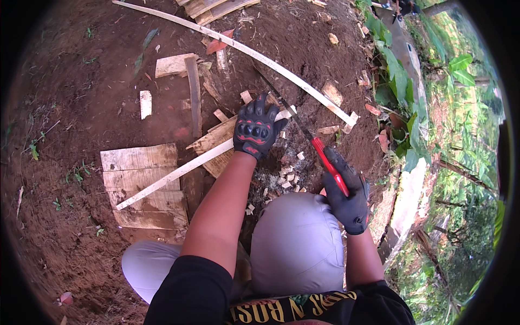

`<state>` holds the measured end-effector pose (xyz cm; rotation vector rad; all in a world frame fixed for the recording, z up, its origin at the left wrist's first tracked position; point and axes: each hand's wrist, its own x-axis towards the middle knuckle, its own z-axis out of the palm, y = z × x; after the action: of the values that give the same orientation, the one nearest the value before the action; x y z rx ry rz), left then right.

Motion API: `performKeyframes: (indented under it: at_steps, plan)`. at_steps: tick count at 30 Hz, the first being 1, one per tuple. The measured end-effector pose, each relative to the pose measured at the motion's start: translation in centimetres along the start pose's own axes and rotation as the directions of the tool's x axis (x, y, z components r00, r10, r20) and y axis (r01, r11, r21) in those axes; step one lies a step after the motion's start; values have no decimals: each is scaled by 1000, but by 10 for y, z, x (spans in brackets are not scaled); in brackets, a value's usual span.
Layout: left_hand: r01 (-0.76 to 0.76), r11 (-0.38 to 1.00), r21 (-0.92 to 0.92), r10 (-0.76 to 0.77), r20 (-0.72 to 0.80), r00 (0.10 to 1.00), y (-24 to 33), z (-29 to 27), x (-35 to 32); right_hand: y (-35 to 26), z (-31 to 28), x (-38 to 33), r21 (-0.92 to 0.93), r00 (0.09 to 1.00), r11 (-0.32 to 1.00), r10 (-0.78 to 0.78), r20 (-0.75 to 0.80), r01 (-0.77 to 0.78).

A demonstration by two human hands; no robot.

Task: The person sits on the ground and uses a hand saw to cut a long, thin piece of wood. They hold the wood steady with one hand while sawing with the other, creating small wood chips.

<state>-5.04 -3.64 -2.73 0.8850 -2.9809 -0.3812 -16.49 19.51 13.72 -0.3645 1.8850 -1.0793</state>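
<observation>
Right hand (349, 197) (gloved, nearest knee): fist wrapped tight round red handle of handsaw (317, 145); dark blade runs up-left to cut. Keep strokes long, blade square. Left hand (255, 131): fingers spread, palm pressing pale wooden strip (179, 172) onto plank scraps (142, 184). Hold pressure beside blade, fingers clear. Beyond: long bent lath (244, 51) on soil.

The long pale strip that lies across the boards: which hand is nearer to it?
Left. The left hand presses on the pale strip. The right hand is apart, gripping the red-handled saw.
</observation>
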Motion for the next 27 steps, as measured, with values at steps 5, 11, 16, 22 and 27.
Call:
performKeyframes:
  at_steps: [5,11,16,22,27]
  plan:
    - [-10,1000,-9,10,2,1000,3,-2,3,46,-19,-25,-244,949,918,-313,38,312]
    - [11,1000,11,-12,33,999,-1,-4,-2,38,-26,-42,-347,951,886,-300,77,308]
    - [-2,1000,-11,3,35,999,6,-2,7,56,29,52,-164,910,905,-409,-75,393]
    - [21,1000,10,-21,42,999,0,-2,-1,56,-9,-18,-277,952,914,-306,7,296]
    - [6,1000,26,-7,27,1000,2,-2,1,69,-20,-37,-333,947,894,-321,-11,299]
